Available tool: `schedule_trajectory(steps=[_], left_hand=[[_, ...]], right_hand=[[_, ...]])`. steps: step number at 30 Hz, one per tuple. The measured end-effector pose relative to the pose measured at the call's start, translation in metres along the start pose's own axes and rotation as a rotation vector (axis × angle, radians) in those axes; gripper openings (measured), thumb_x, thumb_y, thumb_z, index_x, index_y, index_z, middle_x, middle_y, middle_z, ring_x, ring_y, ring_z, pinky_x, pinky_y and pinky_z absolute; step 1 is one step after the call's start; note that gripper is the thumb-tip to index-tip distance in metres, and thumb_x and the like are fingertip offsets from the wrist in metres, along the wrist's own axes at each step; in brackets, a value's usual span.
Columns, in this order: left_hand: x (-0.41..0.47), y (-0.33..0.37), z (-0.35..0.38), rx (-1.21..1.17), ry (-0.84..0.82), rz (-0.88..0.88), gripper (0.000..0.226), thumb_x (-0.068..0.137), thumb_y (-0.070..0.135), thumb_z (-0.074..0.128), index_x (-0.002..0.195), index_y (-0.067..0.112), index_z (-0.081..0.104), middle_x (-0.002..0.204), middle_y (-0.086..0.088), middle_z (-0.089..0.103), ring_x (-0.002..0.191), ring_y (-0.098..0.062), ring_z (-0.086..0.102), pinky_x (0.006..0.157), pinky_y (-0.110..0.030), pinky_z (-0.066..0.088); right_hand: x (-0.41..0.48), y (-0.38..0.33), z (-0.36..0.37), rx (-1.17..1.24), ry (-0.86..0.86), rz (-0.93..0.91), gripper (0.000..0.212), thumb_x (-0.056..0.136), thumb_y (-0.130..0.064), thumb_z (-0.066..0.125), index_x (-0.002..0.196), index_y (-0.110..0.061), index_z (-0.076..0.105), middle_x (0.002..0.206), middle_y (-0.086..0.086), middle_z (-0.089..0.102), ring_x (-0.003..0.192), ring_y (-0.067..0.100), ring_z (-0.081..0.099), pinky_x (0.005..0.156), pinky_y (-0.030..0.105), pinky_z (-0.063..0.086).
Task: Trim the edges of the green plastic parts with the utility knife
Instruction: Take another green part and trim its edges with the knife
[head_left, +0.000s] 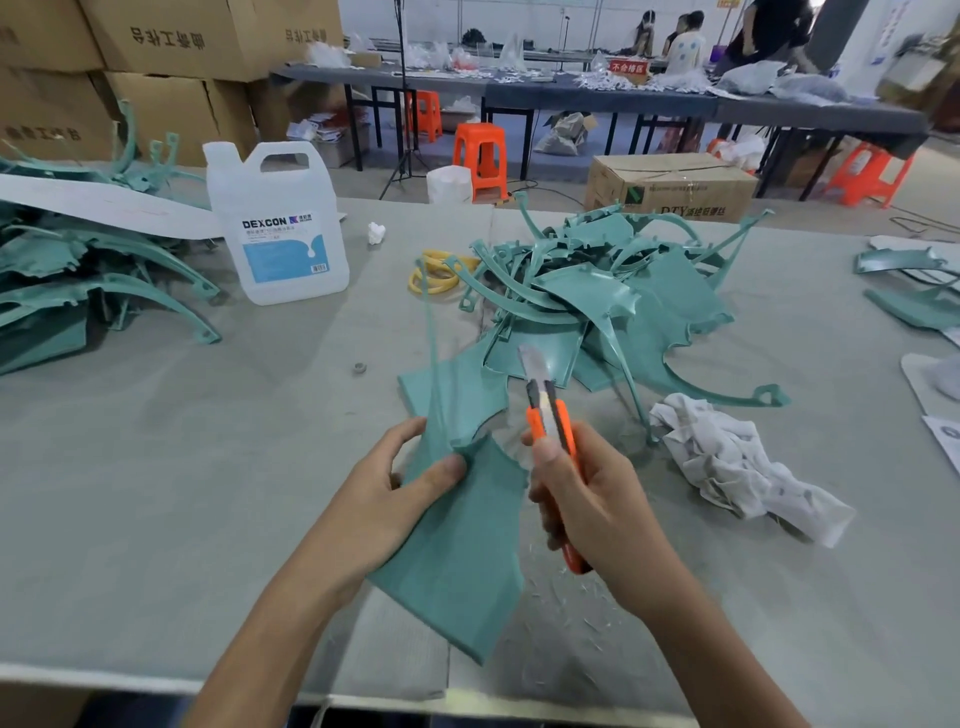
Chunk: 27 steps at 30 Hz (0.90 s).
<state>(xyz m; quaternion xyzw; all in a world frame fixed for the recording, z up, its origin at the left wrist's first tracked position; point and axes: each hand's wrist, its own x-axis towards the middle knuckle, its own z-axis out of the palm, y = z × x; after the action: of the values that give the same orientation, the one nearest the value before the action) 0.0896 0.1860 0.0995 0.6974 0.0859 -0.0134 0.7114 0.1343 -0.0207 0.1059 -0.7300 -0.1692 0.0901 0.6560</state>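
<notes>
In the head view, a green part (462, 545) is held above the bench (208, 467), to the right of the jug (278, 223) and nearer the person. It is pinched by the left hand (400, 483): the thumb is pressed on its upper face beside the notched top edge, and the other fingers are curled underneath. The knife (550, 415) is gripped by the right hand (587, 499), with the fingers wrapped round the orange handle and the thumb laid on the slider. The blade is extended and pointed away, just beside the part's right edge; contact cannot be told. A pile (597, 291) of like parts lies right of the jug, and a rag (727, 467) lies further right.

The part is judged light, thin and somewhat springy, and its long narrow spur is likely to flex. It is best held on the broad panel, close to the edge being cut, with the fingers kept out of the blade's path. The smooth face may slip.
</notes>
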Motion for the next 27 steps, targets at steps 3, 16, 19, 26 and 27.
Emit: schedule_trajectory(steps=[3,16,19,26,27], left_hand=[[-0.002,0.004,0.003,0.04,-0.05,0.035,0.04,0.086,0.046,0.075,0.121,0.053,0.058,0.103,0.002,0.078,0.091,-0.02,0.076,0.068,-0.023,0.059],[-0.028,-0.008,0.024,-0.664,0.024,-0.151,0.036,0.081,0.028,0.079,0.115,0.015,0.076,0.124,-0.014,0.071,0.111,-0.029,0.07,0.079,-0.035,0.06],[-0.029,-0.002,0.022,-0.653,0.109,-0.12,0.026,0.084,0.02,0.072,0.109,0.015,0.078,0.118,-0.016,0.072,0.103,-0.03,0.073,0.071,-0.035,0.061],[-0.035,0.017,0.004,-0.64,0.13,-0.136,0.029,0.076,0.015,0.069,0.102,0.008,0.079,0.105,-0.02,0.075,0.078,-0.031,0.076,0.055,-0.035,0.059],[-0.035,0.018,0.004,-0.637,0.129,-0.14,0.029,0.076,0.015,0.069,0.102,0.008,0.079,0.104,-0.021,0.075,0.077,-0.031,0.076,0.054,-0.034,0.059]], right_hand=[[-0.003,-0.002,0.002,0.029,-0.125,-0.013,0.014,0.09,-0.038,0.074,0.091,-0.028,0.064,0.063,-0.007,0.049,0.052,0.017,0.051,0.045,0.029,0.046],[-0.005,0.002,0.023,0.162,0.201,0.008,0.025,0.092,-0.021,0.077,0.079,-0.026,0.056,0.061,-0.002,0.048,0.05,0.018,0.047,0.047,0.034,0.046],[-0.009,0.004,0.016,0.137,0.12,-0.021,0.023,0.094,-0.041,0.071,0.084,-0.024,0.058,0.064,0.006,0.054,0.052,0.018,0.049,0.047,0.033,0.046],[-0.016,0.015,-0.027,-0.333,0.04,-0.076,0.051,0.084,-0.084,0.043,0.088,-0.038,0.063,0.069,-0.003,0.063,0.053,0.007,0.051,0.052,0.035,0.043],[-0.017,0.016,-0.031,-0.389,0.014,-0.074,0.057,0.083,-0.088,0.04,0.087,-0.035,0.061,0.069,-0.003,0.063,0.052,0.007,0.051,0.052,0.034,0.043]])
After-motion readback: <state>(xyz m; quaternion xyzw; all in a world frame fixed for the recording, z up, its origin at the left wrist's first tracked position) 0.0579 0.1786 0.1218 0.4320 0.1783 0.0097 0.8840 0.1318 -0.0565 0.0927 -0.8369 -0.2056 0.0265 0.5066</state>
